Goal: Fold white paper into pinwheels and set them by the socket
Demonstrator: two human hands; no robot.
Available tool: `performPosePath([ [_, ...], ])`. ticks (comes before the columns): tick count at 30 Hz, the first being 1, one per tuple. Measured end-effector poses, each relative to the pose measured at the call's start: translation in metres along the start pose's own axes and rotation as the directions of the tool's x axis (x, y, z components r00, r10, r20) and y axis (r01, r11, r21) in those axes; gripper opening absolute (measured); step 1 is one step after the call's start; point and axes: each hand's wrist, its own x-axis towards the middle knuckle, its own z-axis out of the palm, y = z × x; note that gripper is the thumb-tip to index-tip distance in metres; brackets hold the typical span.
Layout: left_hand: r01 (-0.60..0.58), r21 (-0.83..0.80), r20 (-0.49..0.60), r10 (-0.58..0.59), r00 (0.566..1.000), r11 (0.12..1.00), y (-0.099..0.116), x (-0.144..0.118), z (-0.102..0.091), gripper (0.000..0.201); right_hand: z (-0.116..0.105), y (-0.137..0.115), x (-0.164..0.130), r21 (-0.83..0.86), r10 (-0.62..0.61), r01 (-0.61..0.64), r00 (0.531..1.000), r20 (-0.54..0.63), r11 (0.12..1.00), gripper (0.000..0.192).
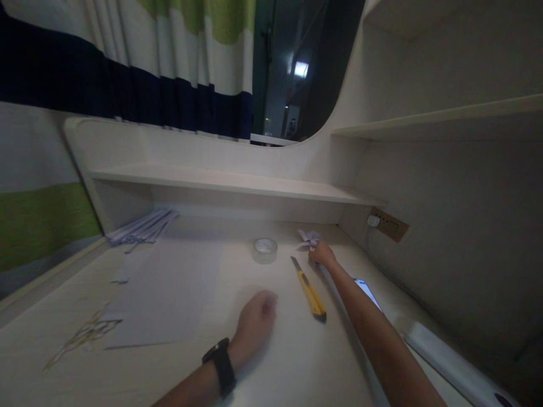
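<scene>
At the back right of the desk, my right hand [323, 255] is closed on a small folded white paper piece [309, 239] with pointed ends sticking out beyond the fingers. My left hand [257, 316], with a black watch on the wrist, is low over the middle of the desk. Its fingers are curled in and slightly blurred, and nothing shows in them. Between the two hands lies a yellow utility knife [311, 295] with its blade out, pointing away from me. A roll of clear tape [264, 250] sits beyond my left hand.
White paper sheets [169, 288] cover the left of the desk, with a bundle of paper strips [142, 227] behind. Rubber bands [82, 336] lie at the front left. A lit phone [368, 294] is beside my right forearm. A shelf [229, 180] overhangs the back.
</scene>
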Motion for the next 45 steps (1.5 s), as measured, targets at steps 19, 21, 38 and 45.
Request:
performPosePath([
  [19,-0.041,0.06,-0.011,0.042,0.999,0.997,-0.004,0.002,0.004,0.022,-0.005,0.014,-0.007,0.001,0.092,-0.092,0.996,-0.022,0.996,0.039],
  [21,-0.041,0.057,-0.008,0.042,0.999,0.998,-0.002,0.002,0.003,0.022,-0.004,0.016,-0.006,-0.008,0.104,-0.104,0.994,-0.037,0.995,0.038],
  [38,-0.025,0.066,-0.013,0.026,1.0,0.997,-0.002,0.0,0.004,0.023,-0.01,0.06,0.016,-0.059,0.202,-0.207,0.975,-0.088,0.976,0.035],
  [45,-0.019,0.066,-0.012,0.02,1.0,0.998,-0.002,0.0,0.005,0.024,-0.008,0.061,0.02,-0.044,0.24,-0.247,0.963,-0.12,0.968,0.034],
])
